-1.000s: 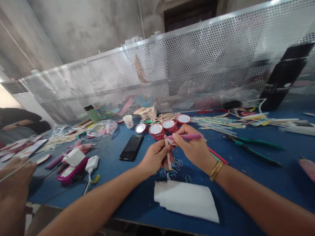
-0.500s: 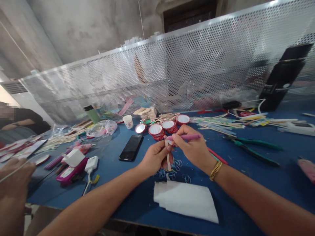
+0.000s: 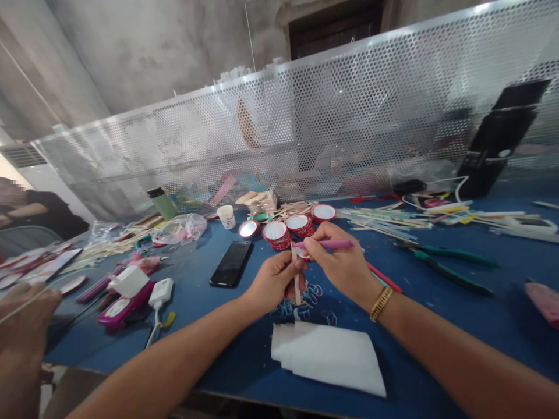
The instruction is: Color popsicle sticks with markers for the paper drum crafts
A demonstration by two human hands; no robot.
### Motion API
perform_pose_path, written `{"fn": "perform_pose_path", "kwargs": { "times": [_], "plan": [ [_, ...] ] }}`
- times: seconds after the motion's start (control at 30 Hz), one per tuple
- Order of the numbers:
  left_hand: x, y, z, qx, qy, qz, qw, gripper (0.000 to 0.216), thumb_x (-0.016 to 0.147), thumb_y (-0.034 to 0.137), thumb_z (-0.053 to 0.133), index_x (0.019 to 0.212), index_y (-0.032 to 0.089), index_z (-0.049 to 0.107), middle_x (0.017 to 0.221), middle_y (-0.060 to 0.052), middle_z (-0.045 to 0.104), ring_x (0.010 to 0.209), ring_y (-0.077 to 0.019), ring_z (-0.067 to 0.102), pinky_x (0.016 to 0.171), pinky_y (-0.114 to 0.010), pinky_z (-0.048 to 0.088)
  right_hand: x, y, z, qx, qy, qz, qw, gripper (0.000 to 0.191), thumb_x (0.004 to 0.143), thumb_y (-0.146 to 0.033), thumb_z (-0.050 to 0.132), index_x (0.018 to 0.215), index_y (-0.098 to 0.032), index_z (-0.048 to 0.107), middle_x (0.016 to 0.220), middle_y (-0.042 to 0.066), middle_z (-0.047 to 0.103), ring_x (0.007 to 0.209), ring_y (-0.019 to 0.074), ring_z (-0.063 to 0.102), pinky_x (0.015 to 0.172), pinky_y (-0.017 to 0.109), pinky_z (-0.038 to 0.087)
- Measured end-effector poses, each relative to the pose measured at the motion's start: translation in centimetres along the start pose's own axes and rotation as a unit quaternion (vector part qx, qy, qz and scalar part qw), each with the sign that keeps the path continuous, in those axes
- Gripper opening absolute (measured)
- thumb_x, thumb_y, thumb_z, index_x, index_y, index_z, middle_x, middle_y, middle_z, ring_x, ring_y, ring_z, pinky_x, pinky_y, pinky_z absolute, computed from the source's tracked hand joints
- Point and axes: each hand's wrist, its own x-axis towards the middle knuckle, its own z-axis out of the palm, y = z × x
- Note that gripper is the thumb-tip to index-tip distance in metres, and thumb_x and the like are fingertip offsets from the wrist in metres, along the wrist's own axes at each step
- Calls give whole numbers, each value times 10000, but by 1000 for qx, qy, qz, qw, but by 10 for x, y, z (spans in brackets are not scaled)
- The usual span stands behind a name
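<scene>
Pinched upright in my left hand (image 3: 269,283) is a flat wooden craft stick (image 3: 297,292). My right hand (image 3: 338,259) grips a purple pen (image 3: 336,244), whose end meets the upper part of the stick; whether it marks the wood is too small to tell. Under my hands lie thin blue and purple loops (image 3: 312,295), like small rubber bands. Nearer to me is a white folded sheet (image 3: 332,358), of paper or cloth. Just beyond my hands stand several stacks of red-rimmed round pieces (image 3: 276,231) with pale tops.
A black phone (image 3: 231,263) lies left of my hands, with white chargers (image 3: 161,292) farther left. Green-handled pliers (image 3: 454,270) and loose sticks (image 3: 384,218) are to the right. A perforated metal panel (image 3: 192,145) closes the back. Another person's hand (image 3: 28,308) holds a cord at far left.
The view has shifted very slightly. My hands keep the same hold on the stick and the pen, with no clear movement between them.
</scene>
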Motion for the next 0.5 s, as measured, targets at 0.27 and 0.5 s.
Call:
{"fn": "perform_pose_path", "kwargs": {
  "times": [0.27,0.5],
  "plan": [
    [0,-2,-2,2,-2,3,1000,464,803,629,612,807,174,522,559,31,598,371,-60,444,357,-175,325,1,-1,-1,6,-2,4,1000,224,846,-202,576,634,-212,502,599,-38,557,567,114,496,557,250,373],
    [0,1,-1,3,-4,7,1000,468,800,632,611,795,173,525,536,34,589,366,-63,432,360,-181,319,-1,0,-1,-4,-14,5,1000,222,849,-196,577,638,-208,511,608,-37,570,572,114,507,565,252,382]
  ]
}}
